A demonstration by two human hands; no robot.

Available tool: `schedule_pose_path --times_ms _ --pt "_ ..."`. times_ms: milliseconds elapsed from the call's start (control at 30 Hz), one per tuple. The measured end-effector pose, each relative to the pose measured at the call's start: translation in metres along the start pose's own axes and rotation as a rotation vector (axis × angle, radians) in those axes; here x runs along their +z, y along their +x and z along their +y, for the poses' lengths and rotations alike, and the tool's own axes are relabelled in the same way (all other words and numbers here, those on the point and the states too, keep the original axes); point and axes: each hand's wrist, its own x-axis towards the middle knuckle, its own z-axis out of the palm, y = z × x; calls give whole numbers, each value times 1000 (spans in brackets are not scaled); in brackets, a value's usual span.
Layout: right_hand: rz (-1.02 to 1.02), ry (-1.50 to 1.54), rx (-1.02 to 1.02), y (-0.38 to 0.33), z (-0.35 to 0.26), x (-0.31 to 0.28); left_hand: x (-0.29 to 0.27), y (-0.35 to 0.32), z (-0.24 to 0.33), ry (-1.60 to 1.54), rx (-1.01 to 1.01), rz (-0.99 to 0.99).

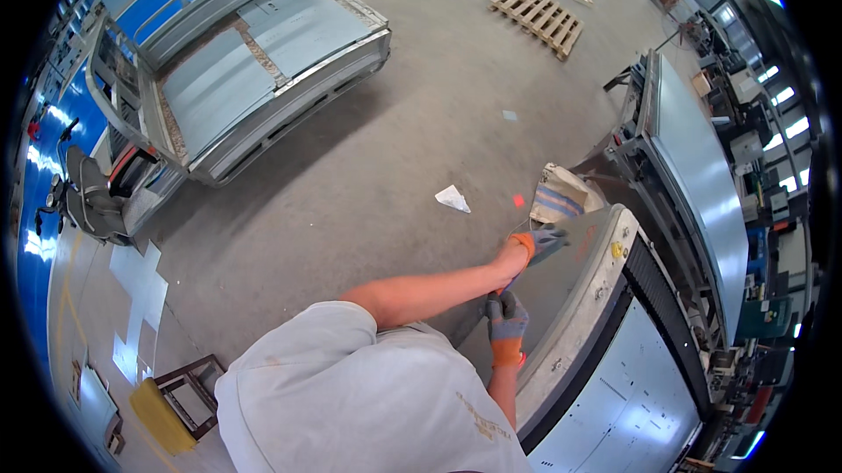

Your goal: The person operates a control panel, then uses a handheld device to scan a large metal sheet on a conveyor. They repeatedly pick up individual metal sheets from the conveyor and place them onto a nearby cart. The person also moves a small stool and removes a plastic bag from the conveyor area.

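Observation:
My left hand, in a grey glove with an orange cuff, reaches across to the right. Its fingers look stretched out over the grey side panel of a machine. Just below the left wrist is my right hand, in a matching glove, its fingers curled closed. Whatever lies inside those fingers is hidden. Beside both hands runs the machine's pale, worn frame edge, with a yellow knob on it. Light blue-grey sheet metal lies on the machine's top, past a black strip.
A woven sack stands beyond my hands. A table with a large metal sheet is at the right. A flatbed cargo tricycle carries sheets at the far left. A wooden pallet, white scrap and a yellow-seated chair are on the floor.

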Motion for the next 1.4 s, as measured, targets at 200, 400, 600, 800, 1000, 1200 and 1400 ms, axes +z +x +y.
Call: schedule_pose_path --times_ms 200,400,600,800,1000,1200,1400 --pt "39 -238 -157 -4 -26 -26 25 -21 67 5 391 -278" --pt "-95 -501 -219 -17 -4 -24 2 -56 60 651 -70 -380" --pt "-33 -294 -33 -28 49 -7 2 -26 11 1259 809 -581" --pt "153 -182 216 -20 -14 -69 -16 -59 -19 1229 336 -869" --pt "-134 -300 262 -20 42 -60 -2 -74 -14 1070 525 -843" --pt "19 -386 271 -41 28 -47 -10 -66 -41 1018 408 -1084" --pt "68 -455 -55 -33 -15 -58 3 -53 -50 505 -124 -884"
